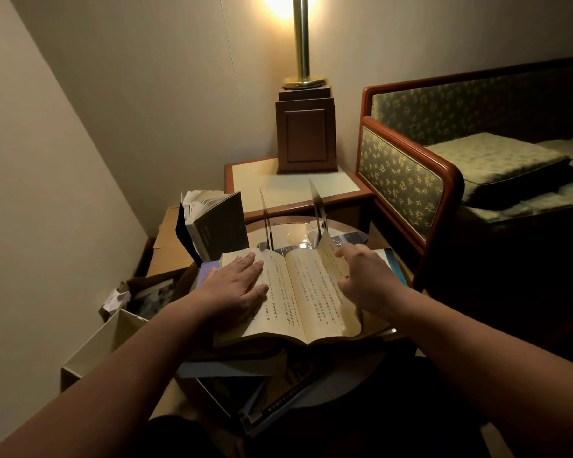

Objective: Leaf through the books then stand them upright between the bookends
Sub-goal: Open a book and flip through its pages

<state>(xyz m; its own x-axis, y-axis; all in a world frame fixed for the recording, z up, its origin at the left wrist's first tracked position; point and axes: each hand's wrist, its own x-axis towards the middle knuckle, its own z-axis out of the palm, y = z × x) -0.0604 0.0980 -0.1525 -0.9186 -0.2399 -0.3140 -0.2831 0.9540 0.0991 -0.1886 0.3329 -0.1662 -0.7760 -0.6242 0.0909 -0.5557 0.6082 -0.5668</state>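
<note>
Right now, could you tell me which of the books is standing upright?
The dark book at the back left, just outside the bookends, stands upright. The open book lies flat, and other books lie stacked under it.

Noted lamp (301, 41) cut off at the upper edge. Found sofa (401, 180) cropped at the right edge. Could not read print on open book (298, 292): too small. Recorded left hand (235, 285) covering much of the left page, right hand (364, 276) hiding the outer part of the right page, lifted leaf (328, 256) masking the foot of bookend (316, 203). Observed book stack (232, 368) below centre mostly covered and in shadow, titles illegible. Logged contents of box (136, 282) at lower left as dim, possibly papers.
</note>
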